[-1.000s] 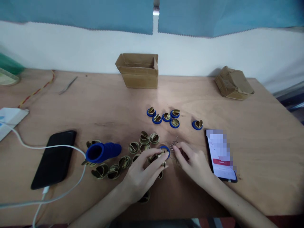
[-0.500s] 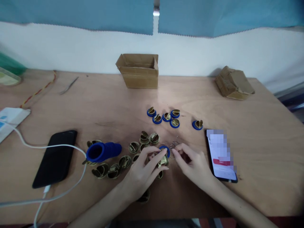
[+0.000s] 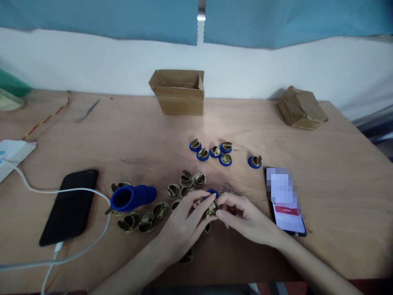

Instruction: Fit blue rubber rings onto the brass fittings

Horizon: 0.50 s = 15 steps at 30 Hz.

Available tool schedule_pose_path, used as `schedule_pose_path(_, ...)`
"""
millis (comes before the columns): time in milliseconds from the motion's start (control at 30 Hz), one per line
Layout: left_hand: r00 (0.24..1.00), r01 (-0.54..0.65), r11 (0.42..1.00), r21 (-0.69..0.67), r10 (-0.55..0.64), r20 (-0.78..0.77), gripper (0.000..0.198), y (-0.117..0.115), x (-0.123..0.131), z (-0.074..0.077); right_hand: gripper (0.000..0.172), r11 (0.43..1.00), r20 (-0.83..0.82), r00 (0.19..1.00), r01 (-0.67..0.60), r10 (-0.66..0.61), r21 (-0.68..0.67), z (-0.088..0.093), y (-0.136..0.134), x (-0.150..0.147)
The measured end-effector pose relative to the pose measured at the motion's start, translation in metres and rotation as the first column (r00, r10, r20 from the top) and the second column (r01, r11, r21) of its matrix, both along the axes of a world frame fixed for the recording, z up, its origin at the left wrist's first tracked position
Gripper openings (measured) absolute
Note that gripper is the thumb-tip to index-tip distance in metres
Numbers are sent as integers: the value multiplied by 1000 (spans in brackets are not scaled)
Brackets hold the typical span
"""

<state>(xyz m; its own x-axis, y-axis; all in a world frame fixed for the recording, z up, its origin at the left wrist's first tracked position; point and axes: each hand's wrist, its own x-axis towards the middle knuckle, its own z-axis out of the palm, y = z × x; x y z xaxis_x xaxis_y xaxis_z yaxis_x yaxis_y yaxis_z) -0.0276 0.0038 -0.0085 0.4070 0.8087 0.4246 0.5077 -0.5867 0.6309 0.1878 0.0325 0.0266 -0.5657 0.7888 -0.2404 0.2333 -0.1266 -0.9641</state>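
My left hand point(image 3: 187, 221) grips a round brass fitting point(image 3: 211, 209) with a flap, between thumb and fingers. Just behind it a blue ring point(image 3: 213, 192) shows in part. My right hand point(image 3: 245, 215) meets the fitting from the right, thumb and fingertips pinched together at its edge; what they pinch is hidden. Beyond that hand lies a small heap of thin wire pieces point(image 3: 226, 188). Several loose brass fittings point(image 3: 161, 210) spread to the left of my left hand, some partly covered by it.
Several brass fittings seated in blue rings point(image 3: 203, 154) lie further back. A stack of blue rings point(image 3: 135, 197) rests on its side at left. Two phones point(image 3: 69, 207) flank the work, a white cable point(image 3: 61, 191) crossing the left one. Behind stand an open cardboard box point(image 3: 179, 100) and a crumpled one point(image 3: 302, 108).
My right hand has moved left from the wire pieces to the brass fitting, its fingertips now against it. My left hand keeps its grip in nearly the same spot.
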Motion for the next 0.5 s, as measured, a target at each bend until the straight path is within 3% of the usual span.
schedule_pose_path(200, 997, 3, 995, 103, 5, -82, 42, 0, 2, 3, 27, 998, -4, 998, 58, -58, -28, -3, 1, -3)
schedule_pose_path(367, 994, -23, 987, 156, 39, -99, 45, 3, 4, 8, 40, 945, -7, 954, 298, -301, -135, -12, 10, 1)
schedule_pose_path(500, 992, -16, 986, 164, 35, -118, 36, 5, 5, 11, 48, 893, 15, 905, 421, -424, -162, -19, 21, 8)
